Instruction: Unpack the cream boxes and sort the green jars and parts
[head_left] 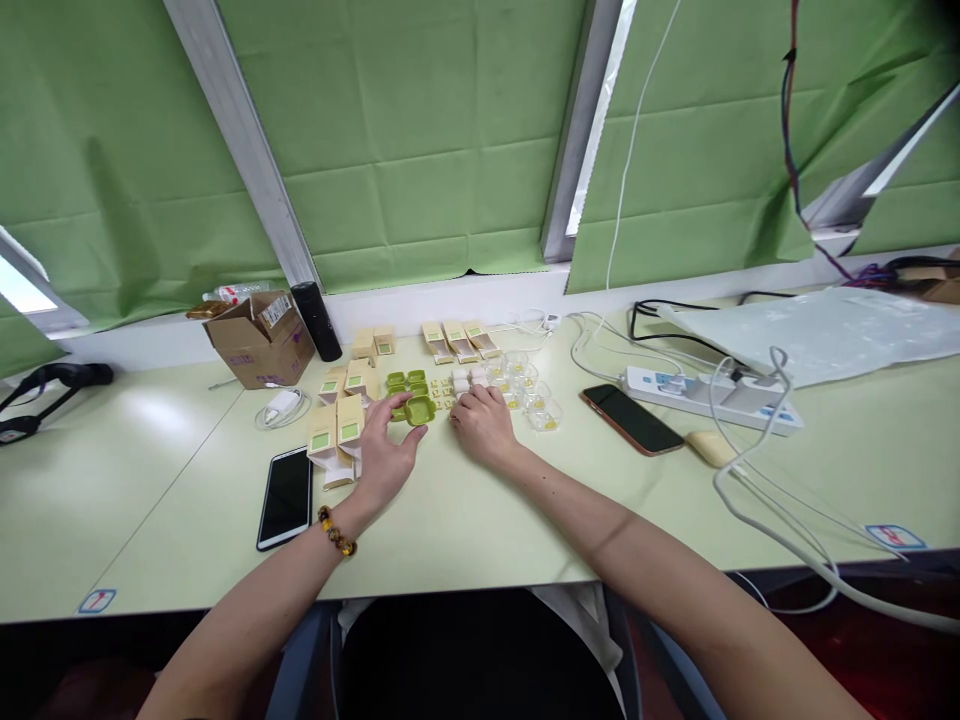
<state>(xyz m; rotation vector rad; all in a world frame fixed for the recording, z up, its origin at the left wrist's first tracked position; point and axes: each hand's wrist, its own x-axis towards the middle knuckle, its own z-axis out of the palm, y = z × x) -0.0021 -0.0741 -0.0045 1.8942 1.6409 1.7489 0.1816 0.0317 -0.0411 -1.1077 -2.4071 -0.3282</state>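
Observation:
My left hand has its thumb and fingers around a small square green case, tilted toward me. Behind it sit several more green cases in rows. My right hand rests on the table with its fingers curled down; whatever its fingertips hold is hidden. Close to those fingertips lie small yellow-green pieces in rows and several short white rolls. Clear plastic covers with yellow marks stand just right of my right hand.
Open kraft boxes stand left and behind. Phones lie on both sides. A power strip with cables is at right, near a plastic sheet. A cardboard box and black cylinder stand at back left.

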